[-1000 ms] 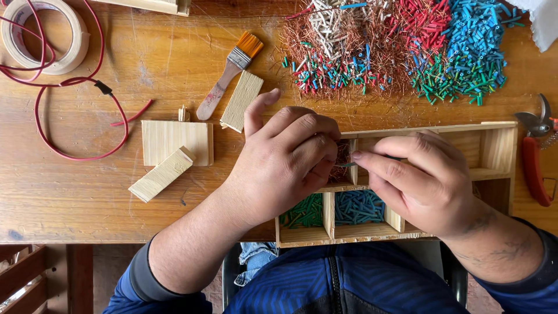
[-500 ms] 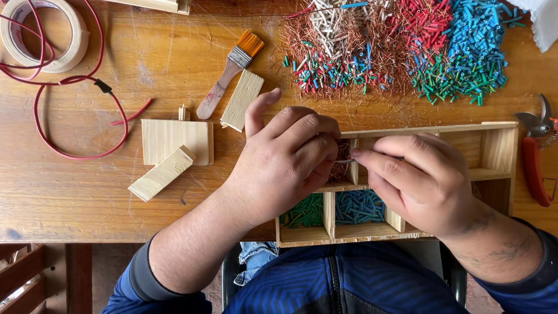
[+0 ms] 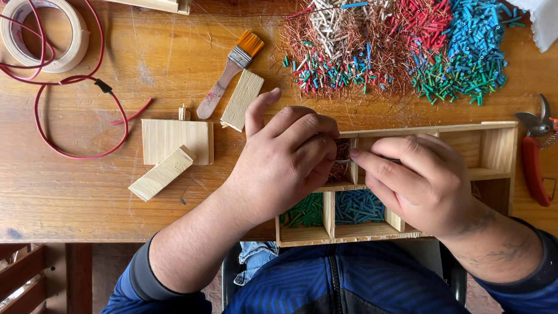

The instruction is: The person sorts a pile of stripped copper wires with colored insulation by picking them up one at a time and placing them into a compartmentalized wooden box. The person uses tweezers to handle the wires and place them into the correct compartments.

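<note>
Over wooden compartment box [image 3: 494,152], long axis left-right: both hands, left [image 3: 288,160], right [image 3: 415,183], pinching copper wire bundle [image 3: 340,163]

A paintbrush [image 3: 229,74], tape roll [image 3: 40,35], red cord [image 3: 75,116] and red-handled pruners [image 3: 535,154] lie around.

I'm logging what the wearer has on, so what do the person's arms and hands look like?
Both hands are bare: left hand, right hand. Dark blue patterned sleeves with grey inner cuffs are pushed up both forearms. A dark marking, likely a tattoo, shows near the right wrist. No rings or watch visible.
</note>
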